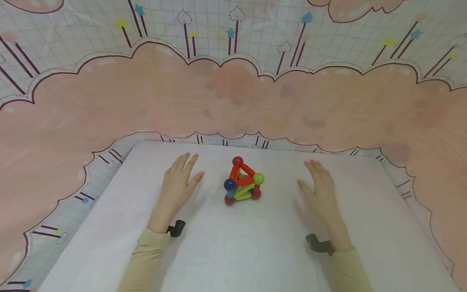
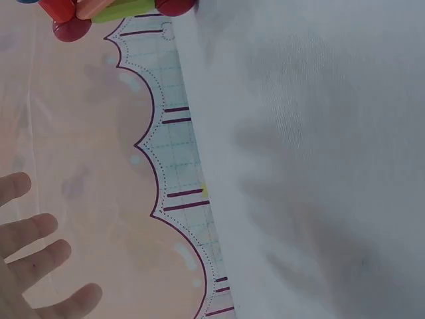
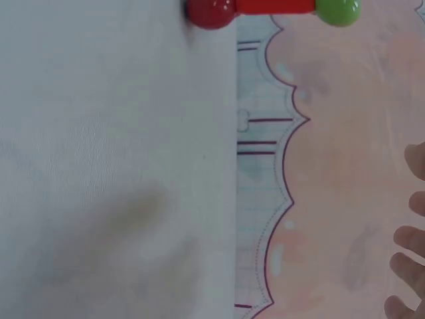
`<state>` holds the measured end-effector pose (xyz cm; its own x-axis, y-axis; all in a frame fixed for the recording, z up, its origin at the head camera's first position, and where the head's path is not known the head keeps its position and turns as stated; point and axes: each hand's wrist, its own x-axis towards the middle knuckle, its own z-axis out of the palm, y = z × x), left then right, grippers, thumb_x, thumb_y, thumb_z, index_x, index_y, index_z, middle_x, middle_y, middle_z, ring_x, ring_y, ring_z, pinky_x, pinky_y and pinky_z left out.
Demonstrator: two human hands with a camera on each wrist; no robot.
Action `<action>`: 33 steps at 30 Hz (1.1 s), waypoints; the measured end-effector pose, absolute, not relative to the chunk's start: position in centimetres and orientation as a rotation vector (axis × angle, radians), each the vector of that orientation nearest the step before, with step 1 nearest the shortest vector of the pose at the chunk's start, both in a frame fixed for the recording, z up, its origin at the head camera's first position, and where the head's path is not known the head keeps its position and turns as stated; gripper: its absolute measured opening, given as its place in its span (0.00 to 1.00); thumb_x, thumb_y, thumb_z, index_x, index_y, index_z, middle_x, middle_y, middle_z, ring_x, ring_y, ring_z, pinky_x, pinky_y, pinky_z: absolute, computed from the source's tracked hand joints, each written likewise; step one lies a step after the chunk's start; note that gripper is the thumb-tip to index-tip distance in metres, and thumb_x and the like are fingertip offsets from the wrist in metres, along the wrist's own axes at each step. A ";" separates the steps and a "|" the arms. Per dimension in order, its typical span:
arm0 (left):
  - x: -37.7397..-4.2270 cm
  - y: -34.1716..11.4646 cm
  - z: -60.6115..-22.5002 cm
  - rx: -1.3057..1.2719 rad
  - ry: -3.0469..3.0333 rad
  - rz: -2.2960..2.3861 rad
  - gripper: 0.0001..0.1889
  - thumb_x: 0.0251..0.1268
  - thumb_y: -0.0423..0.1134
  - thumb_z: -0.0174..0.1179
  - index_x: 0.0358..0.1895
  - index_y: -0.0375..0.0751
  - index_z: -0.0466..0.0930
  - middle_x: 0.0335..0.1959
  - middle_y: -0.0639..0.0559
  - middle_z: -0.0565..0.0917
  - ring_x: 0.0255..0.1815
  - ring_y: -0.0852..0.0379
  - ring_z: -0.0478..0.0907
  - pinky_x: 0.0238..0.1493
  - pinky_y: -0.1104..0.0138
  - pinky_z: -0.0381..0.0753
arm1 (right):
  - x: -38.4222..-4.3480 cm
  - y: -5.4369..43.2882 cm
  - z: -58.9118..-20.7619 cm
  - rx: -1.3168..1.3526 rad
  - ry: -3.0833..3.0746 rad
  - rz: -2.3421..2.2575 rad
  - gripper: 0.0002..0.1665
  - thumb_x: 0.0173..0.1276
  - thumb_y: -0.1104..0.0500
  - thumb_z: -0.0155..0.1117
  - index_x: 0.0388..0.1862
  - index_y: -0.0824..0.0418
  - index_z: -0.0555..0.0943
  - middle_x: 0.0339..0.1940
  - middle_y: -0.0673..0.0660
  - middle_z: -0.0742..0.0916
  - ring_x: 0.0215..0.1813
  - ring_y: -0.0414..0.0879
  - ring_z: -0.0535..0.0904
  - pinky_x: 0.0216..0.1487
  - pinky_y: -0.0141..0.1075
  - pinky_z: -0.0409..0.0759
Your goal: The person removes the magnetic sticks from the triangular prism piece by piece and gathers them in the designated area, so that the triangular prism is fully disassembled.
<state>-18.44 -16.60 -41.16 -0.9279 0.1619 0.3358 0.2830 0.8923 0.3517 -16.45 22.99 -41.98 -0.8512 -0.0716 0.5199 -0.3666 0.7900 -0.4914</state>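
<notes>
A small structure of coloured rods and balls [image 1: 244,181] stands on the white table between the two hands. Red rods slope up to a red ball [image 1: 238,161] at its top; a dark blue ball [image 1: 230,184] and a green ball [image 1: 258,178] mark its sides, with green rods low down. To its left, my left hand [image 1: 178,180] is held with fingers spread, apart from the structure and holding nothing. My right hand [image 1: 320,188] is on the other side, also apart from it, fingers extended and nothing in them. Both wrist views catch only the structure's edge at the top.
The white table [image 1: 233,251] has its far edge just behind the structure. Beyond hangs a pink and white patterned cloth [image 1: 226,97]. A black wrist device [image 1: 176,228] sits at the left wrist, and another black device [image 1: 319,244] at the right.
</notes>
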 end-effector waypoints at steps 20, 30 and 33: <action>-18.1 -12.5 -40.9 -0.346 -2.648 -0.910 0.27 0.73 0.52 0.48 0.70 0.44 0.65 0.70 0.41 0.67 0.71 0.42 0.63 0.70 0.46 0.63 | -16.8 18.0 -42.2 0.358 -2.442 1.107 0.31 0.65 0.61 0.63 0.68 0.63 0.68 0.69 0.65 0.72 0.73 0.60 0.62 0.73 0.57 0.56; -17.9 -10.5 -41.7 -0.405 -2.650 -1.088 0.26 0.71 0.50 0.52 0.70 0.49 0.65 0.70 0.46 0.68 0.71 0.46 0.64 0.68 0.46 0.67 | -16.8 15.6 -42.3 0.354 -2.428 1.220 0.31 0.68 0.58 0.61 0.69 0.57 0.67 0.69 0.59 0.74 0.72 0.56 0.64 0.72 0.55 0.61; -17.9 -10.0 -41.9 -0.437 -2.650 -1.131 0.27 0.70 0.51 0.53 0.70 0.50 0.65 0.70 0.49 0.69 0.71 0.47 0.64 0.68 0.46 0.67 | -16.9 15.1 -42.5 0.337 -2.443 1.245 0.31 0.68 0.57 0.61 0.69 0.55 0.67 0.69 0.58 0.74 0.72 0.55 0.65 0.72 0.56 0.62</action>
